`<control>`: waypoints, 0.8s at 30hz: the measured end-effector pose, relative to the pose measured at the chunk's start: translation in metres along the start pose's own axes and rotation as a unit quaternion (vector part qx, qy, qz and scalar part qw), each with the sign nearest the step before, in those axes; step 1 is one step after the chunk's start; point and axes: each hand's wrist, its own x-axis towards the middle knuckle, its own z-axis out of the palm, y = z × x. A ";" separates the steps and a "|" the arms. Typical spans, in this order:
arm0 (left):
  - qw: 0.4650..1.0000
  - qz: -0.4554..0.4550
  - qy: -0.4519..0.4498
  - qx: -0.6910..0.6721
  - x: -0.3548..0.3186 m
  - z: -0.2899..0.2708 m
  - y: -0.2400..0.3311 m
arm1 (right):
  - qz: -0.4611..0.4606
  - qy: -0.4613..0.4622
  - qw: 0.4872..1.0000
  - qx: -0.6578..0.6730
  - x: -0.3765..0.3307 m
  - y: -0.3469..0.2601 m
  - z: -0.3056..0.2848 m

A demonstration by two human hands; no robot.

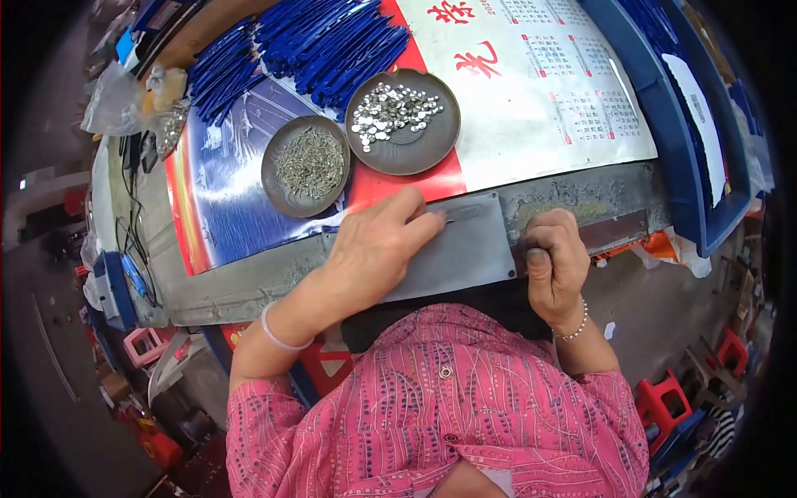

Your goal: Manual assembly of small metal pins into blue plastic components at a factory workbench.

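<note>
Left hand first: its thumb and fingers are drawn into a narrow pinch over the grey sheet; we cannot tell whether anything sits between the tips; our right hand is curled into a fist by the sheet's right edge, thumb folded across, and its inside is hidden from us; just right of the left fingertips we see a slim grey piece, lying near the sheet's far edge; its long axis runs roughly left to right; the left hand is plainly nearer, and we judge that the pinch's line-up with the piece's left end matters most; whether they touch, we cannot tell.

Beyond the hands we have two round, dark, dull dishes; the left dish bears a heap of slender metallic pins, the right dish shiny, rounded discs; farther off lie glossy blue strips; the sheet looks smooth and matt, the bench scuffed and mottled.
</note>
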 end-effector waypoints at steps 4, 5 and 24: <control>0.999 -0.043 -0.019 0.011 -0.023 -0.013 -0.004 | 0.044 -0.004 0.998 0.033 0.002 -0.002 -0.002; 0.999 -0.043 -0.018 0.015 -0.028 -0.016 -0.004 | 0.041 -0.003 0.999 0.035 0.002 -0.002 -0.003; 0.995 -0.069 0.042 0.057 -0.024 0.002 0.006 | 0.009 -0.068 0.994 0.082 0.000 -0.043 0.015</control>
